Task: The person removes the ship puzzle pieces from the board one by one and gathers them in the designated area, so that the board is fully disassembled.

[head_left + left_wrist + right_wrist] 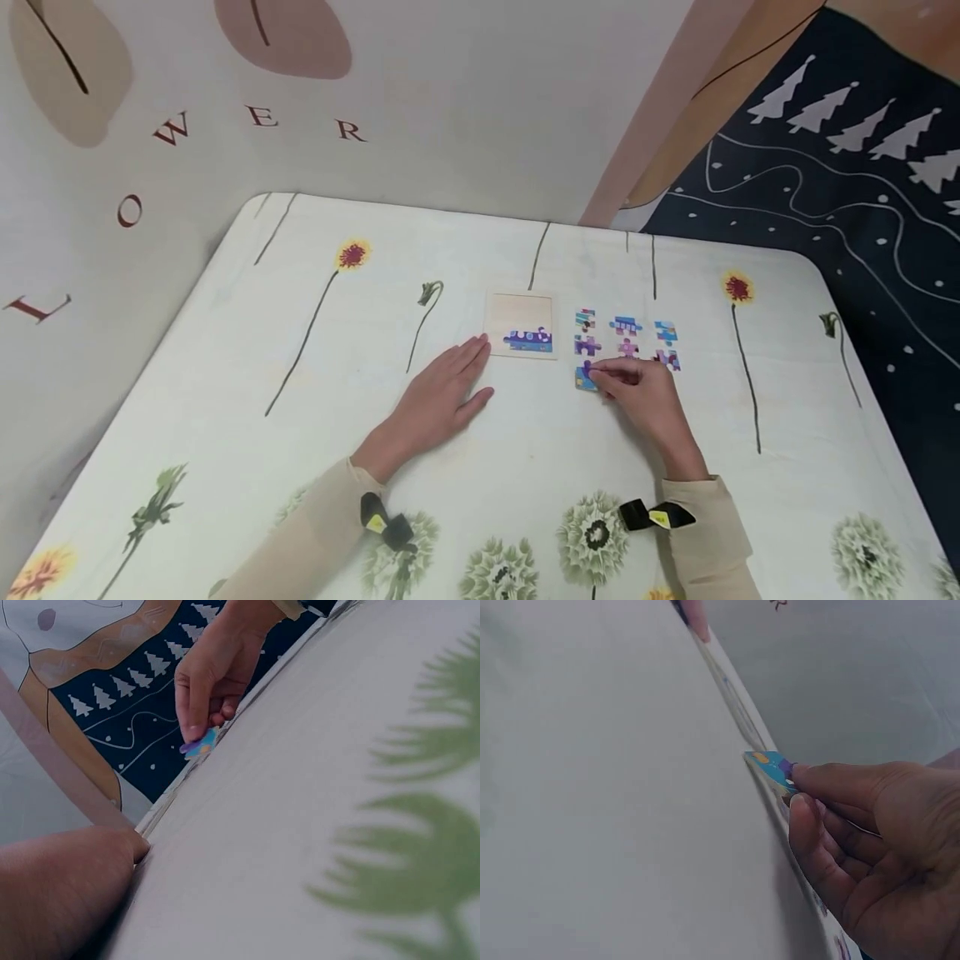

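Observation:
My right hand (641, 396) pinches a blue and purple jigsaw puzzle piece (763, 766) between thumb and forefinger, tilted up off the table in the right wrist view. Flat with straight fingers, my left hand (438, 400) rests on the table, fingertips at the lower left edge of a wooden puzzle tray (521, 312). Along the tray's bottom right lie joined purple and blue pieces (529, 340); its upper part shows bare wood. Between tray and right hand are loose pieces in rows, among them a purple piece (587, 345) and a blue piece (625, 325).
More loose pieces, such as a blue one (665, 332) and a purple one (670, 360), lie right of and behind the right hand. A flower-print cloth (360, 333) covers the table, whose far edge meets a patterned wall hanging (465, 125).

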`<state>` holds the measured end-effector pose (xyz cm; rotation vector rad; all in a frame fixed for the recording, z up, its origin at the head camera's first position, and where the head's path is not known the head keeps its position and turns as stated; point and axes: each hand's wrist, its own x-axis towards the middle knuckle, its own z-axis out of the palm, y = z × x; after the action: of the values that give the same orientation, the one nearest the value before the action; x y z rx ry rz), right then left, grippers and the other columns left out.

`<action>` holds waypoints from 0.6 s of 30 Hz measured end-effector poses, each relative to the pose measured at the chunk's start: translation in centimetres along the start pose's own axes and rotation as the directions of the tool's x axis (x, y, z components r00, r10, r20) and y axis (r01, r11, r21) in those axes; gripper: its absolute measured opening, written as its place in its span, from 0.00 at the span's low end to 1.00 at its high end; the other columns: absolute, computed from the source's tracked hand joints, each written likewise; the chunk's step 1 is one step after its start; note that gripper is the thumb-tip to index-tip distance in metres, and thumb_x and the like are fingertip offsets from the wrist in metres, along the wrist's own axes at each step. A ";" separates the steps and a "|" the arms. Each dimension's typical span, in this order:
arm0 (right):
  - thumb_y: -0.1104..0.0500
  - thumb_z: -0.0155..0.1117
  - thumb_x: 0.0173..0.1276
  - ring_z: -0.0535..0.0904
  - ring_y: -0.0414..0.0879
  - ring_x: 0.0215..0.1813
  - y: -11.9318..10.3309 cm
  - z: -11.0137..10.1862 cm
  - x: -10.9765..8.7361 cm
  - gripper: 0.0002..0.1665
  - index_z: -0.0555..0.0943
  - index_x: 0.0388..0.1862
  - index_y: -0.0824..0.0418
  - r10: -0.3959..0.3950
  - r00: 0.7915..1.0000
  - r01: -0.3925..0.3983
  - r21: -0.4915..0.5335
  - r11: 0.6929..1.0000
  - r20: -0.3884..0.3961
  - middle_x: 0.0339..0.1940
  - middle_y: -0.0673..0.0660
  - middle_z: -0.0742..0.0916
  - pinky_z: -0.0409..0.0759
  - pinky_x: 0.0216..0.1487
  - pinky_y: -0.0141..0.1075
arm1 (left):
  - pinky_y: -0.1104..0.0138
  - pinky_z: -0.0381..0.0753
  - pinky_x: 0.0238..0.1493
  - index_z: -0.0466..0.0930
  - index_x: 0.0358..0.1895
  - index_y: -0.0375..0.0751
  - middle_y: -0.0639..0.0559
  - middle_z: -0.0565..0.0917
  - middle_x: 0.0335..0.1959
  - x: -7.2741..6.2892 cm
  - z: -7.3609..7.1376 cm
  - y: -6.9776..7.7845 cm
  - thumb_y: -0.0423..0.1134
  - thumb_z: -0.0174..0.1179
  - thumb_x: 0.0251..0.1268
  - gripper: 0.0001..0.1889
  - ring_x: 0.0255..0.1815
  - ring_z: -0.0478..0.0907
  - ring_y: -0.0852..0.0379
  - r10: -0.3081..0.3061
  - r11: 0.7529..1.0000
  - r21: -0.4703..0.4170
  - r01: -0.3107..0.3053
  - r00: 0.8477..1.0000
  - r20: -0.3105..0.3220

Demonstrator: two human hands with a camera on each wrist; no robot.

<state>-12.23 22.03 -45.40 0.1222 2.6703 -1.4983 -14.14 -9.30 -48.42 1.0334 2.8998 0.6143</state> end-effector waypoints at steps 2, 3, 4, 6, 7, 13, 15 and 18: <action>0.61 0.71 0.72 0.84 0.45 0.29 0.3 -0.1 0.0 0.11 0.90 0.47 0.65 0.002 1.000 -0.002 -0.021 1.000 0.002 0.29 0.57 0.90 0.80 0.33 0.29 | 0.59 0.50 0.84 0.59 0.79 0.30 0.41 0.59 0.82 0.0 0.1 -0.1 0.50 0.51 0.82 0.34 0.83 0.53 0.48 -0.001 1.000 -0.009 0.001 1.000 0.000; 0.61 0.71 0.72 0.84 0.44 0.29 0.5 -0.1 0.0 0.10 0.90 0.47 0.65 0.000 1.000 0.000 -0.029 1.000 0.004 0.28 0.56 0.90 0.80 0.32 0.29 | 0.59 0.50 0.84 0.59 0.79 0.30 0.41 0.59 0.82 0.0 0.1 -0.1 0.50 0.51 0.82 0.34 0.83 0.53 0.48 0.000 1.000 -0.012 0.000 1.000 0.003; 0.61 0.71 0.72 0.83 0.45 0.29 0.7 0.0 0.1 0.10 0.90 0.47 0.66 -0.006 1.000 0.006 -0.035 0.999 0.004 0.28 0.56 0.89 0.79 0.32 0.30 | 0.59 0.50 0.84 0.59 0.79 0.30 0.41 0.59 0.82 -0.1 0.1 -0.1 0.50 0.51 0.82 0.35 0.84 0.53 0.48 0.000 1.000 -0.015 0.000 1.000 0.005; 0.62 0.71 0.72 0.81 0.45 0.28 0.9 0.0 0.1 0.10 0.91 0.47 0.65 -0.020 1.000 0.020 -0.043 0.999 0.003 0.26 0.56 0.88 0.78 0.30 0.30 | 0.59 0.50 0.84 0.59 0.79 0.30 0.41 0.59 0.82 -0.1 0.2 -0.1 0.50 0.51 0.82 0.35 0.84 0.53 0.48 0.001 1.000 -0.019 0.000 1.000 0.008; 0.62 0.71 0.72 0.80 0.45 0.27 0.9 0.1 0.2 0.10 0.90 0.47 0.65 -0.029 1.000 0.030 -0.045 0.999 0.003 0.25 0.56 0.88 0.76 0.30 0.30 | 0.59 0.50 0.84 0.59 0.79 0.30 0.41 0.59 0.82 -0.1 0.2 -0.1 0.50 0.51 0.82 0.34 0.84 0.53 0.48 0.000 1.000 -0.020 0.000 1.000 0.007; 0.62 0.71 0.72 0.78 0.46 0.26 0.9 0.3 0.4 0.09 0.90 0.46 0.65 -0.070 0.998 0.070 -0.068 0.995 -0.002 0.24 0.56 0.86 0.74 0.28 0.32 | 0.59 0.51 0.83 0.59 0.79 0.30 0.42 0.59 0.82 -0.1 0.1 -0.1 0.50 0.51 0.82 0.34 0.83 0.54 0.49 -0.004 1.000 -0.018 0.004 1.000 0.000; 0.63 0.71 0.72 0.77 0.46 0.26 0.9 0.3 0.5 0.08 0.90 0.46 0.65 -0.070 0.998 0.070 -0.076 0.995 0.001 0.25 0.56 0.85 0.74 0.28 0.32 | 0.59 0.51 0.83 0.59 0.79 0.30 0.42 0.59 0.82 -0.1 0.0 -0.2 0.50 0.51 0.83 0.34 0.83 0.54 0.49 -0.004 1.000 -0.013 0.004 1.000 0.001; 0.63 0.70 0.72 0.76 0.46 0.26 0.8 0.2 0.6 0.08 0.90 0.47 0.64 -0.060 0.998 0.061 -0.086 0.994 0.012 0.25 0.56 0.85 0.73 0.28 0.32 | 0.59 0.51 0.83 0.59 0.79 0.30 0.42 0.59 0.82 -0.1 0.0 -0.1 0.50 0.51 0.83 0.34 0.83 0.54 0.49 -0.006 1.000 -0.009 0.006 1.000 0.002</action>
<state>-12.71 22.27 -46.27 0.0290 2.7498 -1.3925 -14.18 -9.43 -48.47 1.0237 2.8944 0.6249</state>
